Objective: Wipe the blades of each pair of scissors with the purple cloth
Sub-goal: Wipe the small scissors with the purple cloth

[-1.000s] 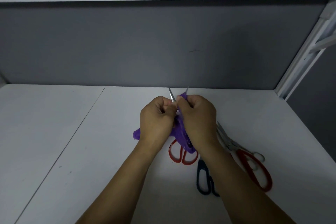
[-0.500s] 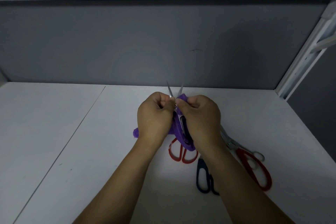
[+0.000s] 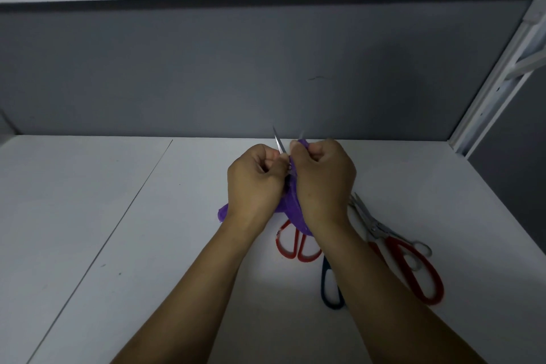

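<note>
Purple cloth (image 3: 291,207) in curled right hand (image 3: 322,183)

The left hand (image 3: 254,183) gripped a small pair of scissors (image 3: 278,143), the blade tips poking up and apart above the knuckles, while the right hand (image 3: 323,183) pinched the purple cloth (image 3: 291,207) round one blade. On the white table (image 3: 118,245) beneath lay red-handled scissors (image 3: 288,245), dark blue-handled scissors (image 3: 328,290) and larger red-handled shears (image 3: 419,272).

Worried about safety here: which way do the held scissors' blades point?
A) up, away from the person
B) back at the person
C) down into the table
A: the held scissors show blade tips sticking up above the left hand and right hand, toward the grey wall.
</note>
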